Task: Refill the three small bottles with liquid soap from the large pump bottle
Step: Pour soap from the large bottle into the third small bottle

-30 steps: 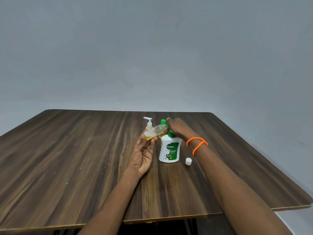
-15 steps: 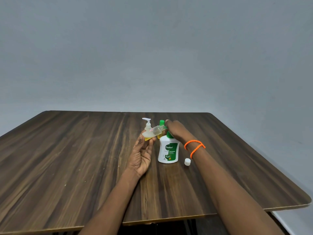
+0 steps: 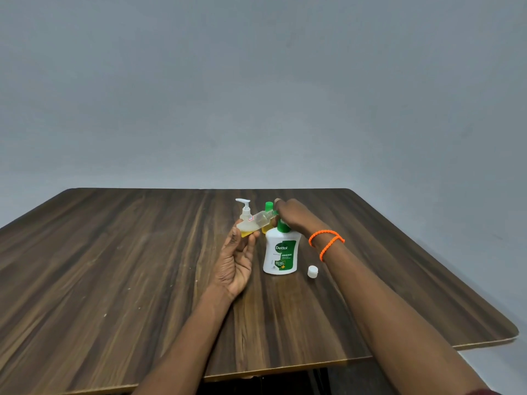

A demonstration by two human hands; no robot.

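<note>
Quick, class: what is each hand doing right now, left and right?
Left hand: holds the tilted small clear bottle in its fingertips.
Right hand: rests on the pump of the large Dettol bottle; its grip cannot be told.

A dark brown wooden table (image 3: 142, 266), streaked with paler grain lines and edged in a light tan, is being seen under a plain grey-blue wall (image 3: 256, 81). White is being shown by the large plastic pump bottle (image 3: 281, 252), with a green collar and a green label lettered in white. A clear small bottle (image 3: 253, 223), holding yellow liquid at its lower end and marked by a small red-and-white sticker, is being displayed. A white pump top is being worn by a second pale small bottle (image 3: 244, 210), and a bright green cap by a third yellowish small bottle (image 3: 268, 208). A small white round cap (image 3: 312, 271) and an orange beaded bracelet (image 3: 326, 243) are being shown.
</note>
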